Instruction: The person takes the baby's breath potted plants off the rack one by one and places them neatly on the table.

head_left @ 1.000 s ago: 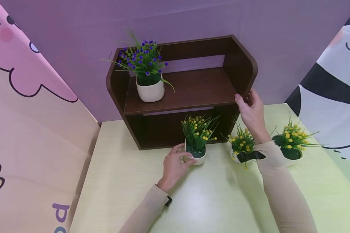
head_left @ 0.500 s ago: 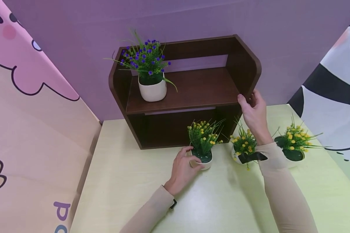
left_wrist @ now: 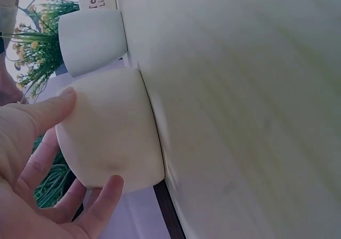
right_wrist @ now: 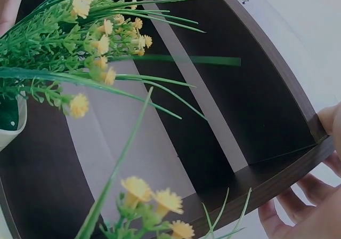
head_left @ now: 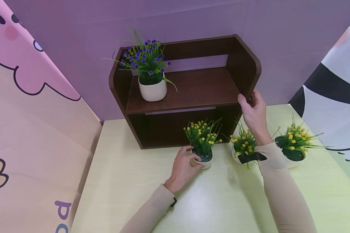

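My left hand (head_left: 183, 169) grips a small white pot (head_left: 205, 165) with yellow flowers (head_left: 202, 134), on the table before the shelf's lower compartment. In the left wrist view, the thumb and fingers lie round the same pot (left_wrist: 114, 132), whose base is at the tabletop. A dark brown two-tier shelf (head_left: 192, 87) stands against the back. My right hand (head_left: 255, 116) holds the front edge of its right side panel, thumb in front; the right wrist view shows some fingers (right_wrist: 301, 196) behind the panel. A white pot of purple flowers (head_left: 153, 90) stands at the upper board's left.
Two more yellow-flowered pots stand right of the shelf: one (head_left: 242, 145) beside my right wrist, partly covered by its black strap, the other (head_left: 294, 153) farther right, partly behind the sleeve. A purple backdrop (head_left: 189, 19) and printed side panels (head_left: 40, 129) surround the table (head_left: 128, 174).
My left hand and its flower pot have shifted slightly right and toward me, then the flowers tipped a little left. The right hand keeps its hold on the shelf. The view turned slightly.
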`<state>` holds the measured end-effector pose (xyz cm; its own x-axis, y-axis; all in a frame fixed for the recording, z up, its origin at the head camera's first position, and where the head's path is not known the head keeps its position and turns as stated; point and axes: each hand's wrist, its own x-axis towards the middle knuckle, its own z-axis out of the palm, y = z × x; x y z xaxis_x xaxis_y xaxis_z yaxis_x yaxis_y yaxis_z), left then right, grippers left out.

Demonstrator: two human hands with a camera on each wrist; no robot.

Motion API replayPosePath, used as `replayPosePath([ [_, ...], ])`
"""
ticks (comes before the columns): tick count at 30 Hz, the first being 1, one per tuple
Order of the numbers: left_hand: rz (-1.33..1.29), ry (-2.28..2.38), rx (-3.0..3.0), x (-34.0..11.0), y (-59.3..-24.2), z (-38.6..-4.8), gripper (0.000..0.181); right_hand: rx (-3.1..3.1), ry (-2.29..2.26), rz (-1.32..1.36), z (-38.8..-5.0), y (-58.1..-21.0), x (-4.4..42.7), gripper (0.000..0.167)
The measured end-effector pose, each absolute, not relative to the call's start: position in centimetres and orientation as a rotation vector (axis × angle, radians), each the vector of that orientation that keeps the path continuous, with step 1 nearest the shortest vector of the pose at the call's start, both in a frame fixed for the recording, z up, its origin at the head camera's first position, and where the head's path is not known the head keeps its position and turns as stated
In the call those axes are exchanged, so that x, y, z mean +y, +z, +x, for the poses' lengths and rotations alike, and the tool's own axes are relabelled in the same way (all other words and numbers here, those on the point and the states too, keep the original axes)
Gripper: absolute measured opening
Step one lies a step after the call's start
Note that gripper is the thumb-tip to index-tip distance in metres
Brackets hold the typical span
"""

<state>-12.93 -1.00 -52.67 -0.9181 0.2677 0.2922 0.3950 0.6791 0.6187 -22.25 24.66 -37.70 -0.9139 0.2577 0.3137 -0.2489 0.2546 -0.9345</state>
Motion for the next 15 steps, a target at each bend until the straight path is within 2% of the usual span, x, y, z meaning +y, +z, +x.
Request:
replayPosePath([
  [9,-0.543,-1.145,-2.676,-1.6,-52.7,-12.9,0.022,-2.116,1.695,-0.003,-22.4,-37.8,24.6,0.043],
  [15,-0.5,-1.313,-2.652,-2.6,-51.9,-12.6,0.016,-2.102,1.694,0.001,-22.6,-37.9,24.7,0.042],
])
